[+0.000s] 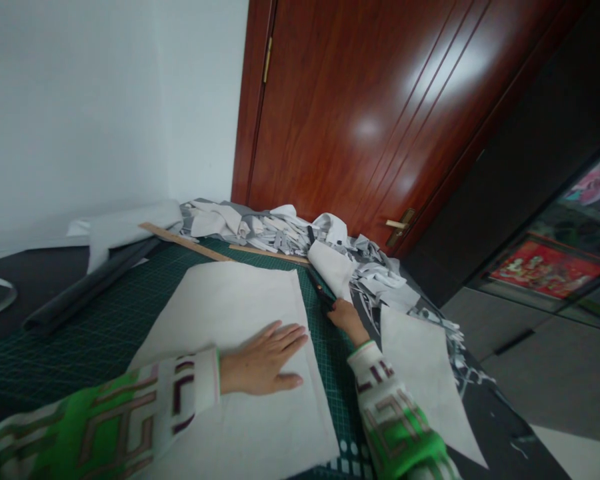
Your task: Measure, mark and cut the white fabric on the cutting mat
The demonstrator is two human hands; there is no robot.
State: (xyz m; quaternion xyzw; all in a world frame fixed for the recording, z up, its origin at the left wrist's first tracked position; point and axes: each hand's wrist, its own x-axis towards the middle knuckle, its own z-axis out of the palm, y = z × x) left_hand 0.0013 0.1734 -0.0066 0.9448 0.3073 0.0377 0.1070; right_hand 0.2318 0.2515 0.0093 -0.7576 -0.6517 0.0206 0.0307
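A large sheet of white fabric (230, 300) lies flat on the green gridded cutting mat (130, 300). My left hand (265, 360) rests palm down on it near the right edge, fingers stretched out. Just to the right of the sheet, my right hand (347, 320) has its fingers closed on the handle of a dark pair of scissors (321, 288). The scissors lie low over the mat, pointing away from me, and the hand hides most of the handle. A smaller white fabric piece (423, 360) lies to the right of that hand.
Heaped fabric scraps (285, 230) line the far and right edges of the table. Two wooden rulers, one long ruler (185, 241) and one behind the sheet (270, 254), lie there too. Rolled dark fabric (90, 287) is at left. A wooden door (360, 127) stands behind.
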